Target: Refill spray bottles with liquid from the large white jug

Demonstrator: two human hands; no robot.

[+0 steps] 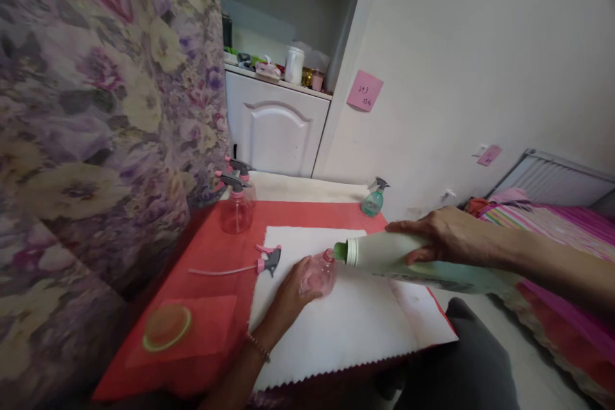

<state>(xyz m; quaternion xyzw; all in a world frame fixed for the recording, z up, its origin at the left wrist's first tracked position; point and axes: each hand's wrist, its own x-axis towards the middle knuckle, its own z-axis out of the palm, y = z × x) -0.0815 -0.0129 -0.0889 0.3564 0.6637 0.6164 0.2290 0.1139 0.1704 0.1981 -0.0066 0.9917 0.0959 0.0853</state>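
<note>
My left hand (293, 285) is wrapped round a clear pink spray bottle (318, 275) without its head, which stands on a white sheet (355, 327). My right hand (439, 237) grips a large pale green bottle (389, 250), tilted nearly flat. Its open green mouth is right at the neck of the pink bottle; whether liquid is flowing I cannot tell. Left of my left hand lies a grey and pink spray head (271, 261) with its long tube. A round green-rimmed lid (167, 328) rests near the front left, on a pinkish sheet.
Two pink spray bottles (236, 211) with heads stand at the back left of the red table cover (202, 269). A teal spray bottle (373, 202) is at the back right. A floral curtain (96, 128) hangs on the left, a bed (552, 224) is on the right.
</note>
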